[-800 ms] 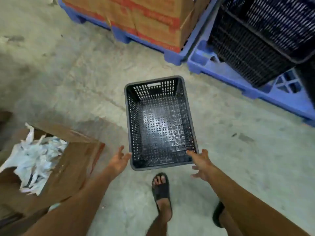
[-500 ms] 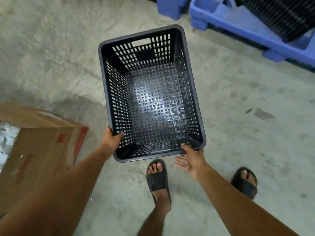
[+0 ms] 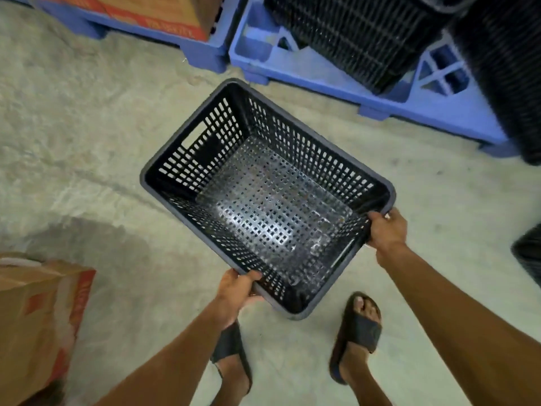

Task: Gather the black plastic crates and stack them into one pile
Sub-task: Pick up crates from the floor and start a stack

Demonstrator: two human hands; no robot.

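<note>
An empty black perforated plastic crate (image 3: 272,194) hangs above the concrete floor, turned diagonally with its open side up. My left hand (image 3: 235,291) grips its near rim by the lower corner. My right hand (image 3: 386,230) grips the rim at the right corner. More black crates (image 3: 360,36) lean stacked on a blue pallet (image 3: 336,86) at the top right, with another dark stack (image 3: 509,77) further right. The edge of one more black crate (image 3: 530,256) shows at the right border.
A brown cardboard box (image 3: 38,317) stands on the floor at the lower left. Cardboard cartons (image 3: 152,16) sit on a second blue pallet at the top left. My feet in black slides (image 3: 358,329) stand just below the held crate.
Both hands reached the crate, closed on its rim and lifted it off the floor. The crate has swung clockwise and rightward, toward the pallet with the stacked crates.
</note>
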